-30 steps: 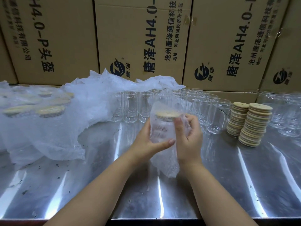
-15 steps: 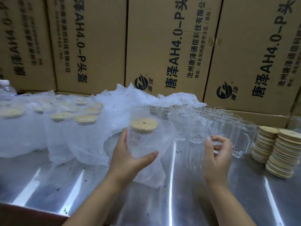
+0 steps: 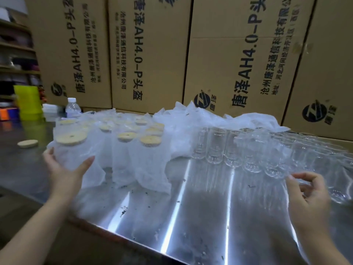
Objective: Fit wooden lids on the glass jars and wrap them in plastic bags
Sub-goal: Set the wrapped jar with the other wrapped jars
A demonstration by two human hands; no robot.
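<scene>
My left hand grips a bagged glass jar with a round wooden lid on top, held at the left beside a group of several bagged, lidded jars. My right hand hovers over the steel table at the right, fingers curled and apart, holding nothing. Rows of bare glass jars stand just beyond it. A heap of plastic bags lies behind the jars.
Big cardboard boxes wall off the back of the table. A loose wooden lid lies at the far left, near a water bottle and a yellow-green container. The table's front edge runs diagonally below my arms.
My right hand let go of the bagged jar and drew right. My left hand carried the jar leftward to the group of wrapped jars, and my view swung left.
</scene>
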